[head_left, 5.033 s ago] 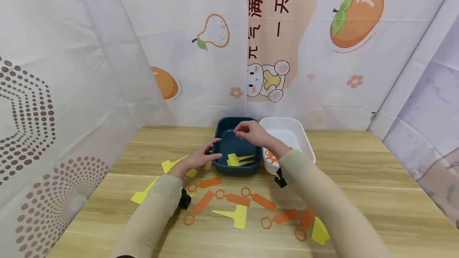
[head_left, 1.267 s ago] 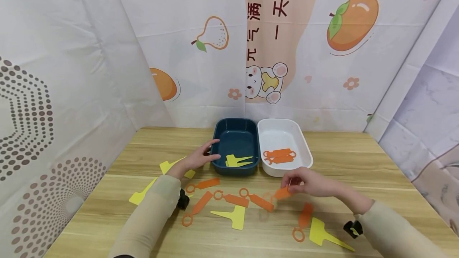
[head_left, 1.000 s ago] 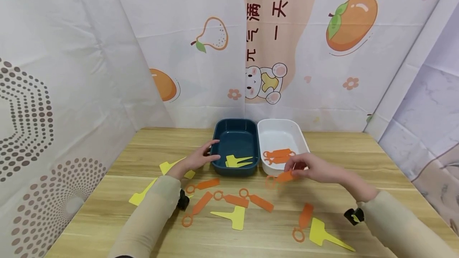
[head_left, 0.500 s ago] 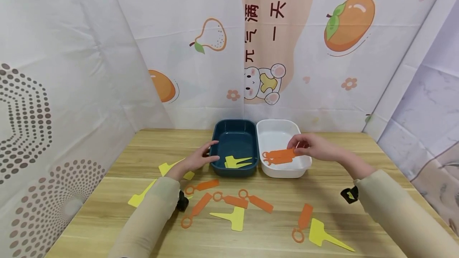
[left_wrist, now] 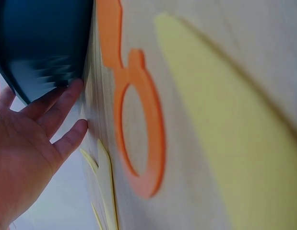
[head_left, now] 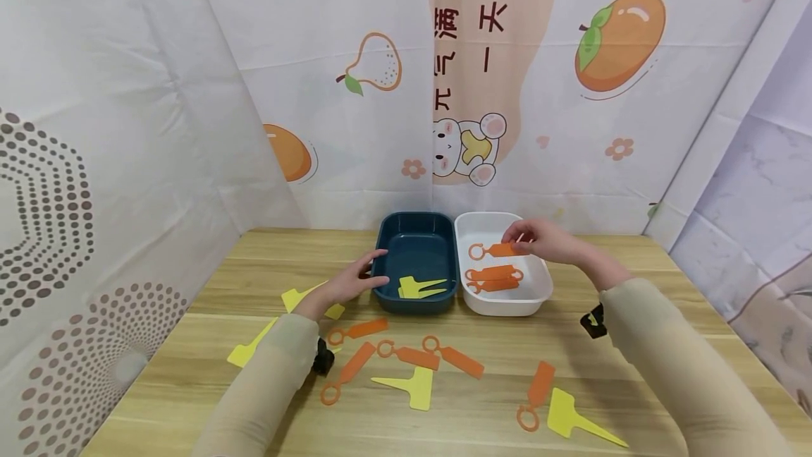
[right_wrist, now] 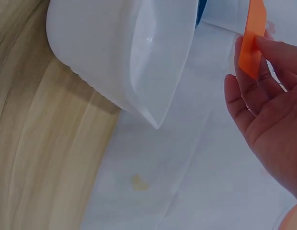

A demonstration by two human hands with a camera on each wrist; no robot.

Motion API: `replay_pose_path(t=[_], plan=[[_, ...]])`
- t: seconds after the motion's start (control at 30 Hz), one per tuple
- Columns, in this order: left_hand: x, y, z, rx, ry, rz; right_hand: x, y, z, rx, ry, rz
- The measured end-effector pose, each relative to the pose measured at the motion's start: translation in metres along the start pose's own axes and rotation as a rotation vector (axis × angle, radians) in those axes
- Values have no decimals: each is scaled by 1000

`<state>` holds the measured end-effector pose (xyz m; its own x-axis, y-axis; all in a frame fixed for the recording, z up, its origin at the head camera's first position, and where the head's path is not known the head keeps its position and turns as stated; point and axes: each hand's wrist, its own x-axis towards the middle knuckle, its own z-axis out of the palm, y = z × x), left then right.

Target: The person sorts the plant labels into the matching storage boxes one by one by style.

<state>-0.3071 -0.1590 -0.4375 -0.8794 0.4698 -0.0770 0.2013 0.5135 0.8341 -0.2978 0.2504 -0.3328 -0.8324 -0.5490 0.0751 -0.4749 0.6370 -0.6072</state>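
The person's right hand pinches the flat end of an orange plastic tag w/ a ring, held over the white rounded-rectangular bin; height above its floor is hard to tell. The ring juts toward the dark teal rounded-rectangular bin — a tilted release could poss. catch the neighbouring rims. Rings might also hook b/c overlapping orange tags lie just in front, inside the white bin. The left hand grasps nothing, fingers relaxed at the teal bin's left side; a nudge there might shift both bins.

Edges: printed cloth backdrop close behind, so little rear room. Bare wood-grain tabletop lies open right of the white bin. In front, a yellow T-shaped plastic marker and loose orange tags crowd the approach — low sleeves could drag them.
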Motion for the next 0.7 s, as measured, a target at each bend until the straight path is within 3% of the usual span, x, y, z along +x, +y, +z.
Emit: replay_pose_path(t=[0.27,0.7], plan=[[2,1,3,-9,-17,9,13,25,6,34,17,110],[1,1,1,-8,-4,-8,23,55,33,-7,14,151]])
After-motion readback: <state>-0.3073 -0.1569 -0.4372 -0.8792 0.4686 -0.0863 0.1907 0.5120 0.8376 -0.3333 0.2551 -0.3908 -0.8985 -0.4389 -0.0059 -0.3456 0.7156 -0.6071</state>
